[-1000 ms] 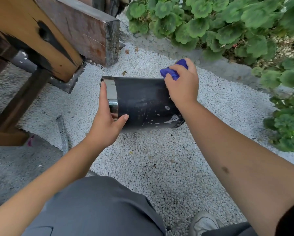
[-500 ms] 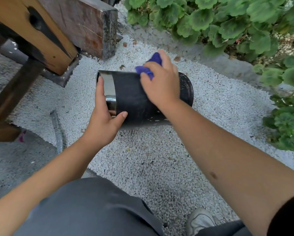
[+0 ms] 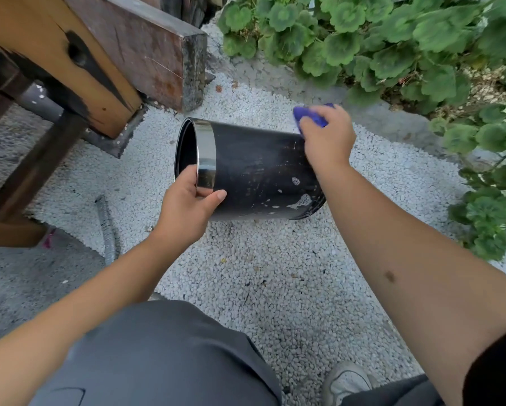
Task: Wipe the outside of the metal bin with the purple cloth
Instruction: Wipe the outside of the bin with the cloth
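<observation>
A black metal bin (image 3: 257, 168) with a shiny chrome rim band lies on its side over white gravel, its mouth facing left. My left hand (image 3: 191, 206) grips the rim at the near side, thumb on the outer wall and fingers inside. My right hand (image 3: 328, 139) presses a bunched purple cloth (image 3: 307, 115) against the bin's upper wall near its base end. Most of the cloth is hidden under my fingers. Pale scuffs and chipped patches mark the lower wall near the base.
Heavy wooden beams (image 3: 99, 60) and a bench leg stand at the upper left. Green leafy plants (image 3: 407, 48) behind a concrete kerb fill the top and right. A grey corrugated hose (image 3: 107, 227) lies left of my arm. My knee and shoe are at the bottom.
My right hand with the cloth slid from the bin's middle back toward its base end. My left hand shifted from lying along the wall to gripping the rim, and the bin turned slightly.
</observation>
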